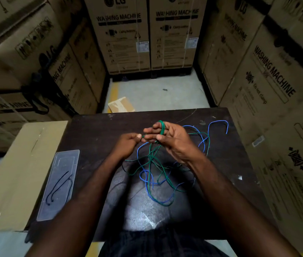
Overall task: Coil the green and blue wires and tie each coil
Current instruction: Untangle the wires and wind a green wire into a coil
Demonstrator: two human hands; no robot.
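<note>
A green wire (162, 127) is wrapped in a few turns around the fingers of my right hand (173, 140), held above the dark table (95, 130). My left hand (128, 143) pinches the green wire just left of those turns. The rest of the green wire hangs down into a loose tangle (152, 164) on the table, mixed with the blue wire (147, 180). One end of the blue wire (219, 124) arcs out to the right behind my right hand.
A clear plastic tray (61, 182) holding thin black ties (59, 188) lies at the table's left. A flat cardboard box (17, 173) sits beside it. Stacked washing-machine cartons (121, 34) wall in the space on three sides.
</note>
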